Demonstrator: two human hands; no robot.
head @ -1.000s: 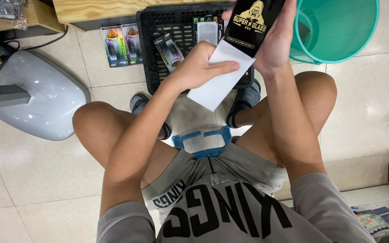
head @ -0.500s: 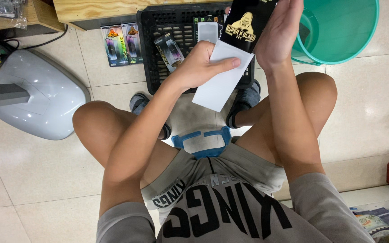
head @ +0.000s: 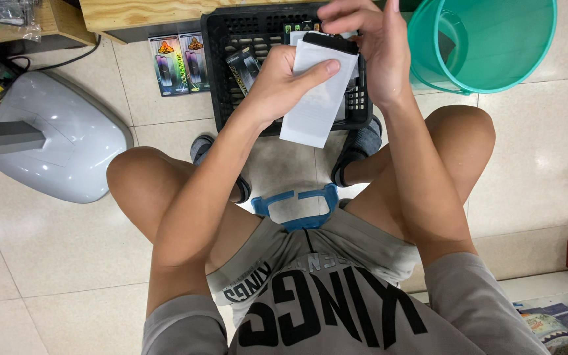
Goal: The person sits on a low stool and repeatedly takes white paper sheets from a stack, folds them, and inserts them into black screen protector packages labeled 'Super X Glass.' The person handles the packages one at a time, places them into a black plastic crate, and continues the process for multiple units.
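Observation:
My left hand [head: 283, 80] grips a white flat sleeve [head: 317, 98] with the thumb across its front, held over a black plastic basket [head: 228, 98]. A black flat packet [head: 331, 41] sticks out only slightly from the sleeve's top. My right hand [head: 369, 46] curls over that top end, fingers on the black packet. The basket holds several more flat packets [head: 243, 69]. I sit with both knees apart above the floor.
A teal plastic bucket [head: 488, 46] stands right of the basket. Two colourful flat packets [head: 180, 62] lie on the tiles to its left. A grey fan base [head: 54, 144] sits far left, a wooden board [head: 146, 13] at top, a blue stool [head: 295, 207] under me.
The black packet, earlier sticking far out above the white sleeve, has gone down into it. My right hand moved from beside the packet to on top of it.

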